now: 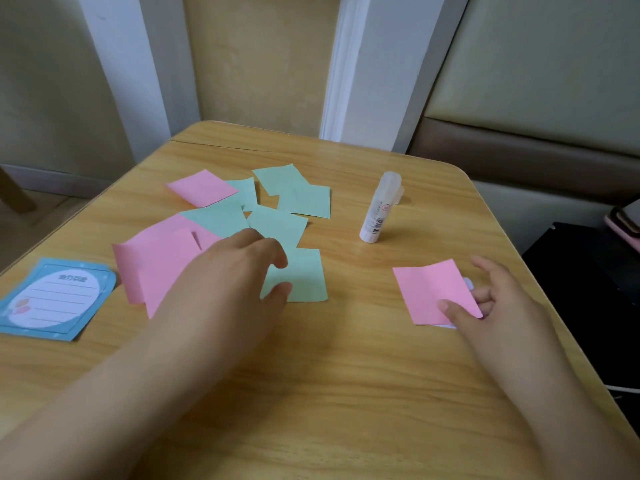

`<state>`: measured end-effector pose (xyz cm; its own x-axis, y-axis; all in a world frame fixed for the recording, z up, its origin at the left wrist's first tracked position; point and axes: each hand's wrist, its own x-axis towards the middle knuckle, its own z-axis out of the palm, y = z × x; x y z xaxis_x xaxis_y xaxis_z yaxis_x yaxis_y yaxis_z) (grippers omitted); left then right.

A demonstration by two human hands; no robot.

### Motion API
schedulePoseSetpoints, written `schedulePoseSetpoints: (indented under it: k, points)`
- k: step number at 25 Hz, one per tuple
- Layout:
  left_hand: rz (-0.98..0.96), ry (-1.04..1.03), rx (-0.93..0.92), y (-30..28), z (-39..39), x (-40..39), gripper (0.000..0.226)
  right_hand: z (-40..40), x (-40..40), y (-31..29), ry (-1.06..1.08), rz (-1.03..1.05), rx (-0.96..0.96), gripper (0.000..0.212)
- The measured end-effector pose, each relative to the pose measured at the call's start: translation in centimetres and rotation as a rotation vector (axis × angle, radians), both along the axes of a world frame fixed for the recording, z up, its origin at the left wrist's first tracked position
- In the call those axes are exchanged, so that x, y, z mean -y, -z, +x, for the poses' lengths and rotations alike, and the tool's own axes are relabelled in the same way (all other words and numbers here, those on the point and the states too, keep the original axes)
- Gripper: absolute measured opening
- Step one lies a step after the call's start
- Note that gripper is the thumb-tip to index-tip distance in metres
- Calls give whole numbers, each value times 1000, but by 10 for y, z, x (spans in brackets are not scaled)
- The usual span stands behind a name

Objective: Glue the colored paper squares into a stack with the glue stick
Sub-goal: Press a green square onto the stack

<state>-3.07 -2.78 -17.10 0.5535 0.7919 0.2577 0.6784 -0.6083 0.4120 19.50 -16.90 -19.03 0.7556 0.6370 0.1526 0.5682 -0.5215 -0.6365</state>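
A: Why is your right hand [491, 303] resting on that lone pink square [434, 294]?

B: You pin it flat with the thumb, fingers loosely spread, to start the stack apart from the pile.

A: And your left hand [242, 268]?

B: Half-curled, gripping nothing, over the green square [304, 275]. The glue stick [380, 207] stands capped at one o'clock on the surface [346, 375].
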Motion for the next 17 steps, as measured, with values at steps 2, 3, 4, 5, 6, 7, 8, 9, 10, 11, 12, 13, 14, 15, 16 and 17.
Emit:
schedulePoseSetpoints:
  k: [2,3,4,5,6,7,8,9,10,11,12,13,14,15,16,17]
  points:
    - [35,-42,-96,2,-2,-6,31,-2,-1,3,27,-46,134,70]
    - [46,-43,-127,3,-3,-7,33,-4,0,2,30,-47,193,71]
    - [56,-41,-144,3,-4,-8,35,-7,1,2,11,-29,245,69]
    - [58,-39,-150,3,-5,-9,35,-11,1,0,-34,2,280,65]
    - [54,-37,-148,2,-7,-12,35,-18,-1,-5,-104,41,292,60]
    - [51,-36,-145,2,-9,-15,34,-27,-4,-11,-194,62,278,53]
    - [49,-38,-144,1,-12,-18,32,-37,-9,-18,-298,56,251,47]
    - [47,-41,-144,0,-14,-22,29,-47,-15,-24,-410,25,230,44]
    - [43,-41,-147,0,-16,-25,26,-57,-25,-29,-525,-17,229,41]
    - [35,-40,-157,0,-18,-28,25,-65,-38,-33,-628,-66,252,40]
    - [27,-35,-173,0,-18,-31,25,-72,-54,-35,-722,-104,276,39]
    - [17,-26,-196,1,-17,-33,28,-77,-72,-35,-804,-115,300,38]
    - [10,-14,-224,3,-17,-34,32,-81,-91,-33,-872,-121,326,38]
    - [11,0,-252,5,-16,-35,35,-84,-110,-31,-911,-145,351,39]
    - [17,11,-271,6,-17,-37,37,-86,-128,-27,-921,-171,373,41]
    - [24,18,-281,8,-17,-37,38,-86,-143,-24,-920,-212,388,43]
